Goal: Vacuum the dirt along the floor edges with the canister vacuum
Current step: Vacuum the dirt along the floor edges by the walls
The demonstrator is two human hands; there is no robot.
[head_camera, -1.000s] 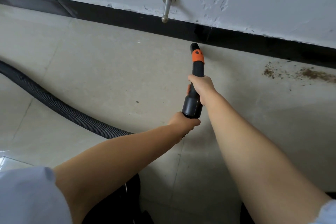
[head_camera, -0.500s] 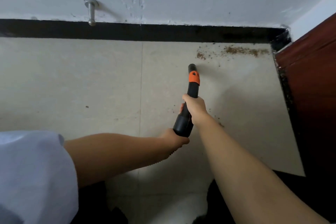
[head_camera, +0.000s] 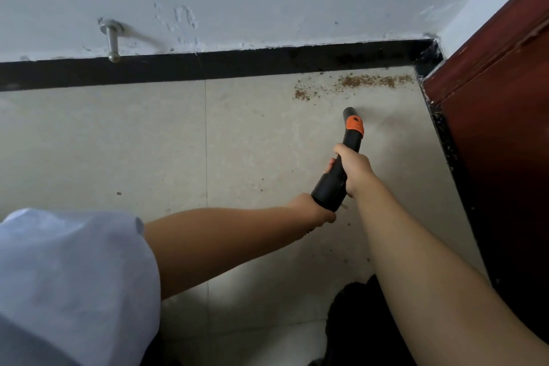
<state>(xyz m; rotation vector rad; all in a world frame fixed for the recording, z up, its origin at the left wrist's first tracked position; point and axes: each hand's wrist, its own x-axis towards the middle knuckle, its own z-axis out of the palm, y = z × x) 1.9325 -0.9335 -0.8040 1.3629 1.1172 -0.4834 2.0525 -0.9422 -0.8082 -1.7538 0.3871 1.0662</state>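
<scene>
Both hands gripping vacuum nozzle (head_camera: 347, 154), fingers (head_camera: 341, 151) wrapped | tip hovering short of dirt (head_camera: 368, 82) near baseboard (head_camera: 208, 67) | risking scattering crumbs into corner

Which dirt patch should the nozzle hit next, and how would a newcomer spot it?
Start at the corner where the black baseboard meets the red-brown door. Along the baseboard's foot lies a brown crumb streak, just beyond the vacuum nozzle. It is longer and denser than the small clump to its left.
</scene>
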